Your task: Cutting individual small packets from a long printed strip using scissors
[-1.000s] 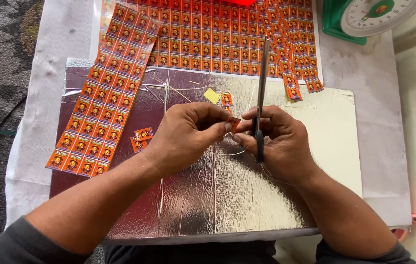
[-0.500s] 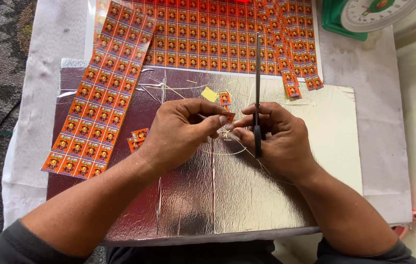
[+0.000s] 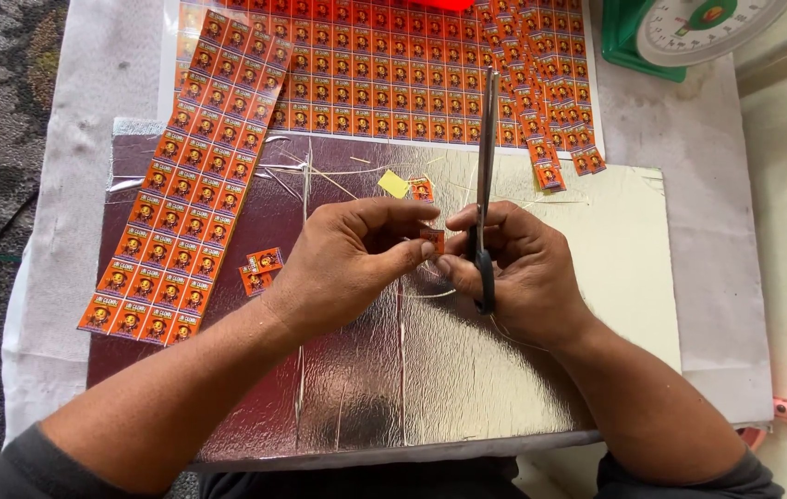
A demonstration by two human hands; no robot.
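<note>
Two hands meet over a silver foil sheet (image 3: 504, 370): the left hand (image 3: 352, 263) and right hand (image 3: 518, 268) pinch one small orange label (image 3: 432, 241) between their fingers, held just above the foil; the right also grips upright scissors (image 3: 484, 185). A cut label strip (image 3: 185, 185) lies left, the printed label sheet (image 3: 384, 69) beyond.

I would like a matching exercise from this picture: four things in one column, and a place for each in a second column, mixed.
Things:
1. scissors
2. yellow paper scrap
3. green scale
4. long strip of orange labels

Places:
A. top right corner
B. in the right hand
C. left side, slanting over the foil sheet
D. on the foil, above the left hand

Pairs: 1-B, 2-D, 3-A, 4-C
</note>
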